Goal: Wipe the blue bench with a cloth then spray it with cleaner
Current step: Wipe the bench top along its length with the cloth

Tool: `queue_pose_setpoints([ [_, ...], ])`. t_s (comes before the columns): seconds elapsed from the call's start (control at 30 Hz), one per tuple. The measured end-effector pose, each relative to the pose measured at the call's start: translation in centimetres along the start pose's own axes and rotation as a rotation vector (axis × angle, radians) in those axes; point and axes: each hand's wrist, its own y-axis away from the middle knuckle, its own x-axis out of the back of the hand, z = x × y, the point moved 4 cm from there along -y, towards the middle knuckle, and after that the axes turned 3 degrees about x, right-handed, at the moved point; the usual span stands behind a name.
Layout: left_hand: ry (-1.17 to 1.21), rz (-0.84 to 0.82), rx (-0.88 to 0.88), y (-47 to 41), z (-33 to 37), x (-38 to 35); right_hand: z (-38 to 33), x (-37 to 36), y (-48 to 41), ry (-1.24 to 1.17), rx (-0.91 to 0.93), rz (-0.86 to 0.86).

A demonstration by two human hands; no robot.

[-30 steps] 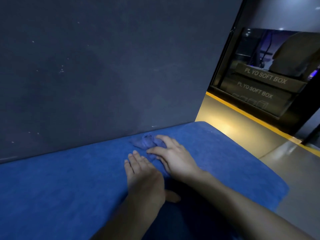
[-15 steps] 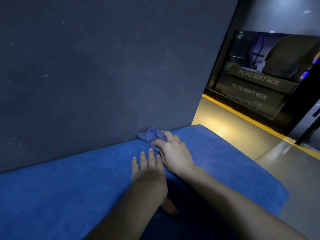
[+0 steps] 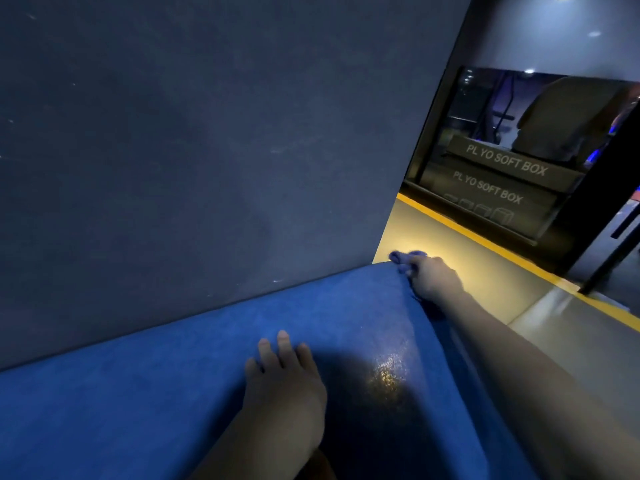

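The left hand (image 3: pixel 284 379) lies flat on the blue bench (image 3: pixel 156 393), palm down and fingers stretched out together, holding nothing. To the right of this hand the bench surface is in shadow, with a small shiny patch (image 3: pixel 388 375) where light reflects. Farther away, the right hand (image 3: pixel 433 277) reaches to the far right corner of the bench, where the seat meets the dark wall panel (image 3: pixel 207 150). Its fingers are closed on the cloth (image 3: pixel 403 259), a small bunched piece of blue-purple fabric that sticks out just beyond the fingertips, at the very edge of the bench. Beyond the right hand there is a floor (image 3: pixel 485 271) with a yellow stripe (image 3: pixel 467 230), and behind it two dark boxes (image 3: pixel 498 181), stacked, with the words "PL YO SOFT BOX"; what is in them I cannot tell.
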Motion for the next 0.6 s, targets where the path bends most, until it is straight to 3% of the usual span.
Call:
queue_pose_setpoints([
  [0.23, 0.019, -0.047, 0.066, -0.5, 1.3, -0.1, 10.0, 0.5, 3.7, -0.277, -0.1, -0.366],
  [0.43, 0.038, -0.1, 0.07, -0.1, 0.7, -0.3, 16.1, 2.1, 12.4, -0.506, -0.05, -0.207],
  [0.6, 0.036, -0.08, 0.059, 0.4, 0.3, -0.2, 17.1, 1.9, 16.5, -0.3, -0.176, 0.07],
])
